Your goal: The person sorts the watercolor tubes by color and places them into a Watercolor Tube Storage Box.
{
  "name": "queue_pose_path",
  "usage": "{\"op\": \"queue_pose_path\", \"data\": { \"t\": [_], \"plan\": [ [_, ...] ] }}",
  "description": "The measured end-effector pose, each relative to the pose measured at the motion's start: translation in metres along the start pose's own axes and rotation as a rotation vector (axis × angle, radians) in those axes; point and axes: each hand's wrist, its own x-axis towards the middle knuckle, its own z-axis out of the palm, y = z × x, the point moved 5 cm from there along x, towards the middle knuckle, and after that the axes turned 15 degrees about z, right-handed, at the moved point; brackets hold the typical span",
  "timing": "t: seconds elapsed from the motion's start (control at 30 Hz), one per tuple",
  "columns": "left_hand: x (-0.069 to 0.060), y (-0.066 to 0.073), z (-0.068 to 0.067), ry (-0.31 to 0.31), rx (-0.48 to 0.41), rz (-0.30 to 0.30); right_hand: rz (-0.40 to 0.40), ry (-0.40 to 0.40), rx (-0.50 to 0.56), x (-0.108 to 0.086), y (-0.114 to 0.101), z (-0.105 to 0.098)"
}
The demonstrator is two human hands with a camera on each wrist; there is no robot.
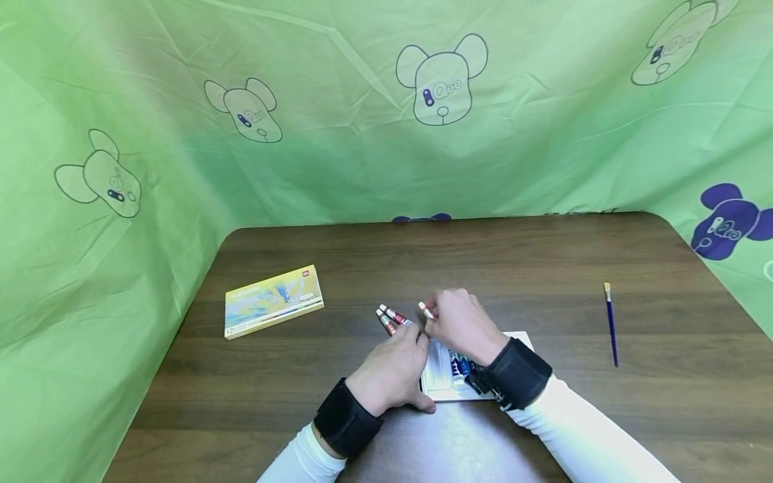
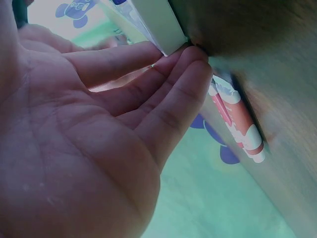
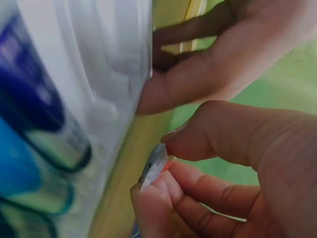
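Observation:
In the head view, my right hand pinches a small paint tube with a white cap above the tray's far left side. Its flat crimped end shows between thumb and fingers in the right wrist view. My left hand rests against the left edge of a white plastic tray, its fingers nearly straight and touching the tray's side. Blue paint tubes lie in the tray, partly hidden by the right wrist. Beyond the left fingertips, a red paint tube and another paint tube lie side by side on the table.
A yellow and blue flat box lies at the left of the wooden table. Off to the right is a blue-handled paintbrush. A green cloth with mouse-head drawings hangs behind the table and at its sides.

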Motion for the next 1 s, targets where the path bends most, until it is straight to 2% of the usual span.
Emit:
{"op": "queue_pose_path", "data": {
  "t": [0.23, 0.47, 0.67, 1.0],
  "plan": [
    [0.001, -0.001, 0.002, -0.007, -0.011, -0.011, 0.092, 0.023, 0.04, -0.023, 0.013, -0.002],
    [0.001, -0.002, 0.003, -0.018, -0.013, -0.006, 0.123, 0.086, 0.005, -0.049, 0.018, -0.002],
    [-0.002, -0.002, 0.0, 0.005, -0.006, 0.002, 0.094, 0.142, -0.022, -0.064, 0.014, 0.006],
    [-0.001, 0.0, 0.002, 0.02, 0.011, 0.031, 0.022, 0.264, -0.085, -0.078, 0.004, 0.013]
  ]
}}
